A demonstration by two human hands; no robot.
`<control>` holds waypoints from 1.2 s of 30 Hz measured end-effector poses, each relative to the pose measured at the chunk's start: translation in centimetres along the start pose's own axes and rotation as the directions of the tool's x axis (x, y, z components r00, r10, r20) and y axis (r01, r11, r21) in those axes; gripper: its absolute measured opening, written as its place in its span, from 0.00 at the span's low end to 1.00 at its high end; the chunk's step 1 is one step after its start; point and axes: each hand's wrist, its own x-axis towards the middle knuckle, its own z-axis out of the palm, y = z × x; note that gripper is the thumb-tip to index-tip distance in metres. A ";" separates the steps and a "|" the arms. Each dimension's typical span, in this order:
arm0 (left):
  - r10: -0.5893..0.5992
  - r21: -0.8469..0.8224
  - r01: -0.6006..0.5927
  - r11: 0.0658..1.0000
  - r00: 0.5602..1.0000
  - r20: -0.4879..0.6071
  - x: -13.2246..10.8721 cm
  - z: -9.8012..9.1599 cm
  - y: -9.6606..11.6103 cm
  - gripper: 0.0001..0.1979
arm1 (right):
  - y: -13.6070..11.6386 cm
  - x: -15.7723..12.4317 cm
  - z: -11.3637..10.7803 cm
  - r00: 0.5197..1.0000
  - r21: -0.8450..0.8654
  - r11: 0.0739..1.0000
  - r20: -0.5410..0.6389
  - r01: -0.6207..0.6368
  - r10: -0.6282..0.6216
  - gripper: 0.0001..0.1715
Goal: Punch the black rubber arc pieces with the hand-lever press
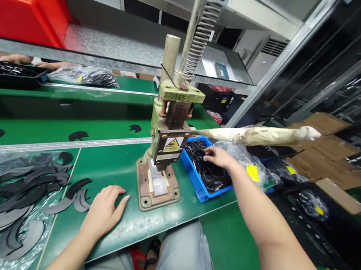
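Note:
My left hand (106, 207) rests on the green table (106, 168), fingers curled down loosely, holding nothing, just right of some black curved flat parts (74, 197). My right hand (218, 156) reaches into a blue bin (195, 180) of small black parts (208, 170), fingers bent over them; whether it grips one is hidden. Between the hands stands a hand press (165, 145) on a rusty base plate (155, 189), with a long wrapped lever (258, 135) sticking out to the right above my right arm.
A heap of black curved parts on clear plastic (16, 199) lies at the left. A conveyor belt (53, 127) carries single black parts behind. Bags of parts (90, 78) and a black tray (3, 74) sit further back. Cardboard boxes (326, 145) lie at the right.

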 end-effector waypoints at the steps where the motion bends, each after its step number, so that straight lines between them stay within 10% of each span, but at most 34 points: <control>1: 0.002 0.005 -0.002 1.000 1.000 0.005 0.0 0.0 0.0 0.14 | 0.0 -1.1 0.3 0.998 -0.041 0.999 0.060 -0.021 0.024 0.28; 13: 0.015 0.060 -0.016 0.998 0.999 0.031 0.0 -0.1 0.3 0.14 | -2.8 -6.6 2.8 0.980 -0.262 0.956 0.114 -0.129 0.163 0.27; 25: 0.024 0.036 -0.024 0.999 1.000 0.010 -0.3 -0.2 0.1 0.14 | -4.7 -9.9 0.6 0.964 0.209 0.963 -0.167 -0.171 0.207 0.18; 31: 0.043 -0.184 -0.079 0.980 0.980 -0.196 -0.9 -2.6 6.0 0.11 | -11.4 -14.7 5.3 1.000 0.594 0.804 -0.022 0.019 -0.007 0.26; 36: 0.222 -0.480 -0.223 0.848 0.973 -0.060 -0.8 -3.7 12.0 0.23 | -17.6 -18.2 11.0 0.921 0.825 0.565 0.232 -0.015 -0.313 0.34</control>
